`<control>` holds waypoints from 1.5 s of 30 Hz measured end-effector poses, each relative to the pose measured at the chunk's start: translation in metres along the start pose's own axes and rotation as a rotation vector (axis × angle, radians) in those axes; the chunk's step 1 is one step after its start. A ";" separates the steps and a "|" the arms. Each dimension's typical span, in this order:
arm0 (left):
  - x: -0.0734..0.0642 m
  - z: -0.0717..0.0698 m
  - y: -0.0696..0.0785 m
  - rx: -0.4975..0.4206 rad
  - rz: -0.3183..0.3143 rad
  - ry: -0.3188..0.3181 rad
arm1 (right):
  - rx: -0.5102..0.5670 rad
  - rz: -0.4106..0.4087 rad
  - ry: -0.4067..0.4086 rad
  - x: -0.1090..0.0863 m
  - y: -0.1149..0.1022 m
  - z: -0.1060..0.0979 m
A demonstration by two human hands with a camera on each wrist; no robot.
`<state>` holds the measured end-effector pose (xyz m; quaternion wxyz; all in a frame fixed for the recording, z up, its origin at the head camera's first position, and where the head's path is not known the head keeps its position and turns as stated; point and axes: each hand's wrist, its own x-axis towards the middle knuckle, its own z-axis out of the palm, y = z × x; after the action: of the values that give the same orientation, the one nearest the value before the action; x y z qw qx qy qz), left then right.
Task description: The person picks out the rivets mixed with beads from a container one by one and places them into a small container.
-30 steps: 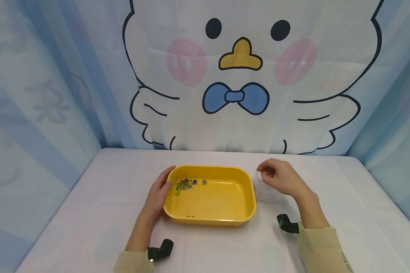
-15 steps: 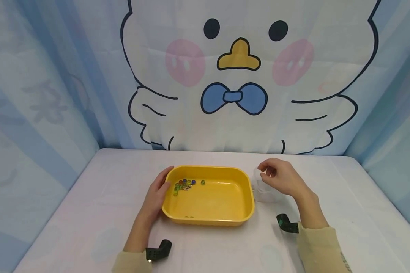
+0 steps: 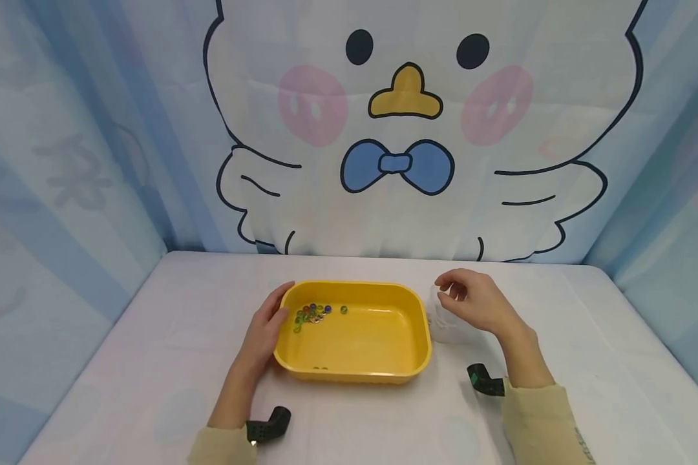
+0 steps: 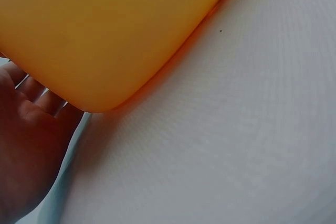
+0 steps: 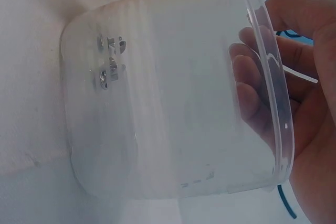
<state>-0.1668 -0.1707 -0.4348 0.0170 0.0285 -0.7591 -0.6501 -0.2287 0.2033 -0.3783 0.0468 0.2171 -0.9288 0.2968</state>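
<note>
My left hand [image 3: 265, 330] holds the left side of a yellow plastic tray [image 3: 355, 374], with the fingers around its outside and the thumb at the rim. In the tray's upper left lies a cluster of coloured glass marbles [image 3: 311, 313]. On the right, my right hand [image 3: 478, 302] is bent over the mouth of a clear plastic container [image 5: 163, 103]. Its fingers [image 5: 247, 69] show through the clear wall just below the rim, and a gap separates thumb from forefinger in the head view. A few shiny silver pieces [image 5: 110, 59] show low in the container.
A single green marble [image 3: 344, 310] sits apart from the cluster. The white-covered table [image 3: 378, 429] runs back to a curtain [image 3: 407, 219] printed with a cartoon bird. Black wrist cameras [image 3: 269, 424] jut out near both sleeves.
The view shifts slightly, moving the whole scene a little left. My left hand stays on the tray; my right hand stays over the container with almost the same finger pose.
</note>
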 end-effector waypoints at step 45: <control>0.000 0.000 -0.002 0.002 0.004 0.010 | 0.020 -0.230 -0.017 0.040 -0.059 -0.010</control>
<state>-0.1667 -0.1705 -0.4367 0.0220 0.0299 -0.7597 -0.6492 -0.2397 0.1506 -0.3299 0.0707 0.3252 -0.8951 0.2968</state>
